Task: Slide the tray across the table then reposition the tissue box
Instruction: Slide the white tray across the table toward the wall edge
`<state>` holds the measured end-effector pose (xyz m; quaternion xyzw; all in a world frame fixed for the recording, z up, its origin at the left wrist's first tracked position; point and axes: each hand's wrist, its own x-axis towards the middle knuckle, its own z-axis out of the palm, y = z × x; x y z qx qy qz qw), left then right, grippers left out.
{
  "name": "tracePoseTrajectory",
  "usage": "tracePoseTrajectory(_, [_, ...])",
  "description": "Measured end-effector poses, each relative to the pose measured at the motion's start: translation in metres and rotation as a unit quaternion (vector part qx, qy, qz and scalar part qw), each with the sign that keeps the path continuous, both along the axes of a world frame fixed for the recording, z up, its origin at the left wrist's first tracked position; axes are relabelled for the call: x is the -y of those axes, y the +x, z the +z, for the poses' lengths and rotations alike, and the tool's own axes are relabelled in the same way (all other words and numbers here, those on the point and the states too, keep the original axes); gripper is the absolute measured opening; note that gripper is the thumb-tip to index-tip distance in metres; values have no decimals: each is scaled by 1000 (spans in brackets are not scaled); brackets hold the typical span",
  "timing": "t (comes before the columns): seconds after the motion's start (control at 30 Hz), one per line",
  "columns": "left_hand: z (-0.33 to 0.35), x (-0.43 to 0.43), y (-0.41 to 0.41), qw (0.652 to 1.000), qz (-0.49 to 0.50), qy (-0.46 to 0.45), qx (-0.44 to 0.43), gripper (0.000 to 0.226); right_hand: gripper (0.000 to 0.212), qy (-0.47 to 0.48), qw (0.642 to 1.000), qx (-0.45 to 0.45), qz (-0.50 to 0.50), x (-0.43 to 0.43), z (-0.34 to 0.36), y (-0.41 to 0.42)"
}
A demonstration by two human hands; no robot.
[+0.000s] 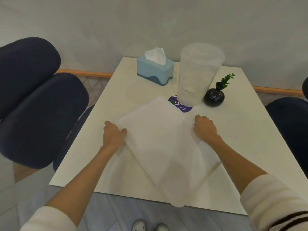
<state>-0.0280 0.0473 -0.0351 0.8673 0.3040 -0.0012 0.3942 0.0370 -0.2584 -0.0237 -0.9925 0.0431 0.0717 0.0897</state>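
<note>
Both hands are on the white tray (164,147), which lies skewed on the white table (241,130), one corner poking past the near edge. The left hand (113,135) clasps the tray's left rim, fingers curled over it; the right hand (204,129) clamps the right rim the same way. The picture is blurred, so whether the tray is flat or slightly raised, I cannot tell. At the far side, the blue tissue box (155,70) stands well apart, beside a tall clear cup (196,75) on a purple sticker (180,105). A small dark vase (214,96) with a green sprig stands just right of the cup.
</note>
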Motion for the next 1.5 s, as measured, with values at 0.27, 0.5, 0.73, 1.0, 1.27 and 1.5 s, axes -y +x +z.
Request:
tracePoseTrajectory(0.27, [-10,0,-21,997,-40,-42,-47,30,29,41,998,-36,6,-11,3,-20])
tracePoseTrajectory(0.5, [15,-16,-3,999,-46,3,-22,30,13,112,991,-68,26,-31,8,-24])
tracePoseTrajectory(0.73, [44,-60,40,994,-98,38,13,33,12,203,976,-83,3,-64,12,-4])
tracePoseTrajectory(1.0, [57,-127,116,984,-156,79,46,34,22,258,964,-58,-41,-127,20,36])
tracePoseTrajectory(1.27, [37,-159,168,968,-241,52,38,20,19,202,969,-98,-99,-163,14,53])
tracePoseTrajectory(1.5, [18,-170,188,969,-243,33,13,16,18,161,972,-108,-135,-175,9,54])
